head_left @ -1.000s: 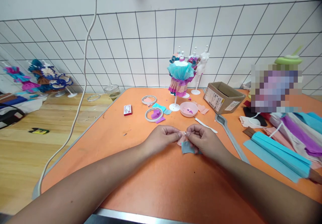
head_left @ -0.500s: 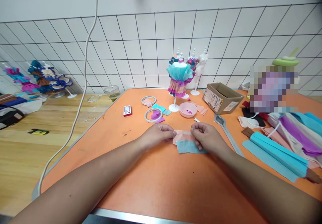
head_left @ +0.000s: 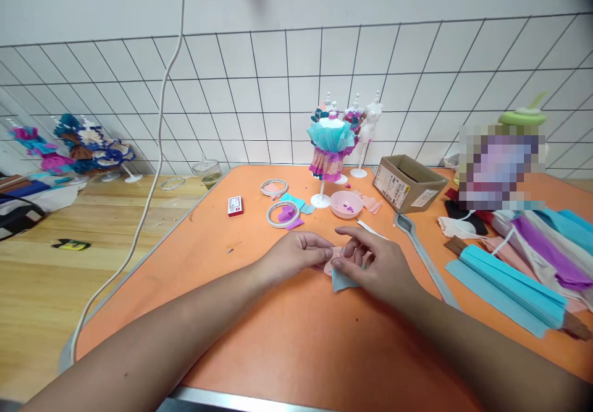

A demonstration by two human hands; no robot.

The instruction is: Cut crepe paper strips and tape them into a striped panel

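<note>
My left hand (head_left: 306,256) pinches the end of a piece of pink crepe paper (head_left: 328,268) between thumb and fingers, just above the orange tabletop. From the other side my right hand (head_left: 375,264) has its thumb on the same pink paper, its index finger raised and its other fingers curled in. Below the right thumb lies a light blue crepe paper piece (head_left: 343,280), partly covered by that hand. Beyond the hands, a small dress form in a blue, purple and peach paper dress (head_left: 331,143) stands beside a pink bowl (head_left: 346,205) of small purple bits.
Two tape rolls (head_left: 283,215) lie left of the bowl near paper scraps. A red-and-white small box (head_left: 235,206) is farther left. On the right are a cardboard box (head_left: 410,182), grey scissors or tongs-like tool (head_left: 424,254) and folded crepe paper (head_left: 509,285). A white cable (head_left: 160,128) hangs at left.
My right hand has moved its fingertips leftward toward my left hand and lifted its index finger. Less of the pink and blue paper shows. A white strip beyond the right hand is more exposed.
</note>
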